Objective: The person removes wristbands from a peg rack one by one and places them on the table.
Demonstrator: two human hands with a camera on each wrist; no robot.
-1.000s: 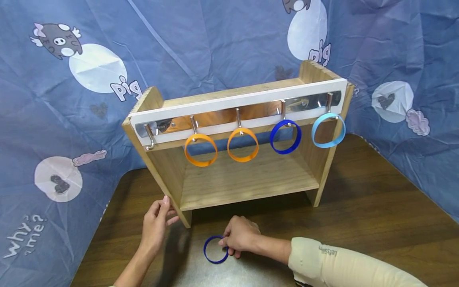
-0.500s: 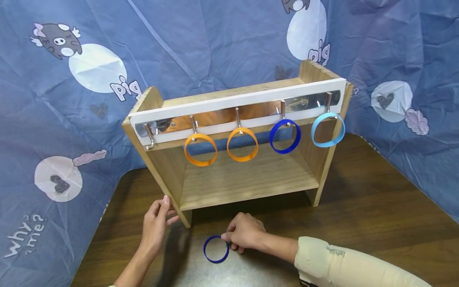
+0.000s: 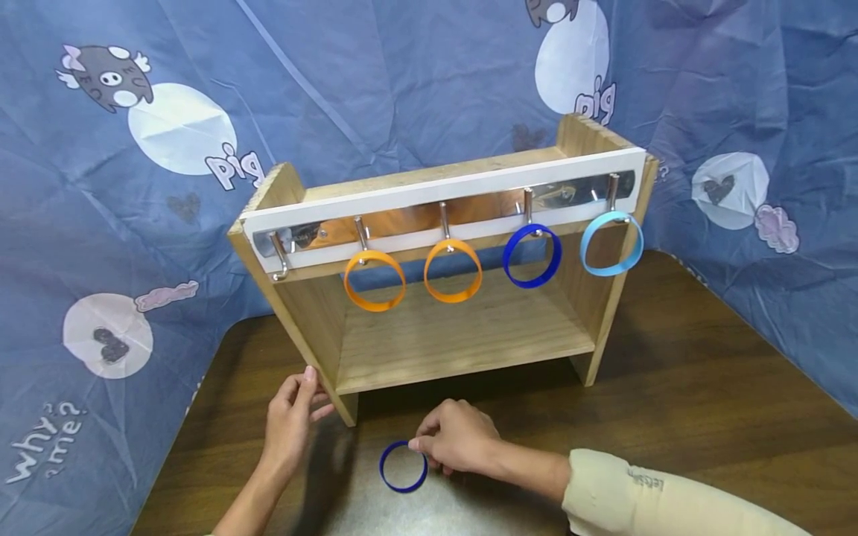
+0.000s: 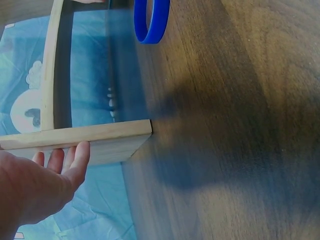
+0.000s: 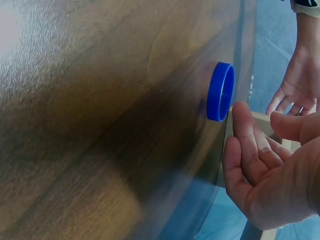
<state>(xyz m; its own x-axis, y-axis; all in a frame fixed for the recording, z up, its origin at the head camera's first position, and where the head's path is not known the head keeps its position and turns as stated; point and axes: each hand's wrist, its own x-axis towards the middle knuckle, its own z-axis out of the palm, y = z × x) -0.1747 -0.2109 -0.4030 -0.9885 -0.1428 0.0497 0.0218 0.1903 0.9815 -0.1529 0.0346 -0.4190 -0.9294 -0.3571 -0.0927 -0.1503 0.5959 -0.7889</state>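
Observation:
A dark blue ring (image 3: pixel 383 473) lies flat on the wooden table in front of a small wooden rack; the right wrist view shows the same blue ring (image 5: pixel 215 95) from the side. Beside it is my right hand (image 3: pixel 459 437), its thumb tip overlapping the ring's edge in the head view. Seen from the wrist, the right hand (image 5: pixel 270 175) has loosely bent fingers, with thumb and forefinger apart and the ring outside them. My left hand (image 3: pixel 290 418) rests against the rack's left side panel; in the left wrist view its fingers (image 4: pixel 80 159) touch the panel (image 4: pixel 112 131).
On the rack (image 3: pixel 462 327), a metal hook rail carries two orange rings (image 3: pixel 348 286) (image 3: pixel 429 279), a dark blue ring (image 3: pixel 557 260) and a light blue ring (image 3: pixel 638 253). The leftmost hook (image 3: pixel 278 257) has no ring. A patterned blue cloth (image 3: pixel 429 82) hangs behind the table (image 3: pixel 704 387).
My right hand has shifted slightly right along the ring's edge, and its sleeve has moved right. The ring on the table and my left hand stay practically where they were.

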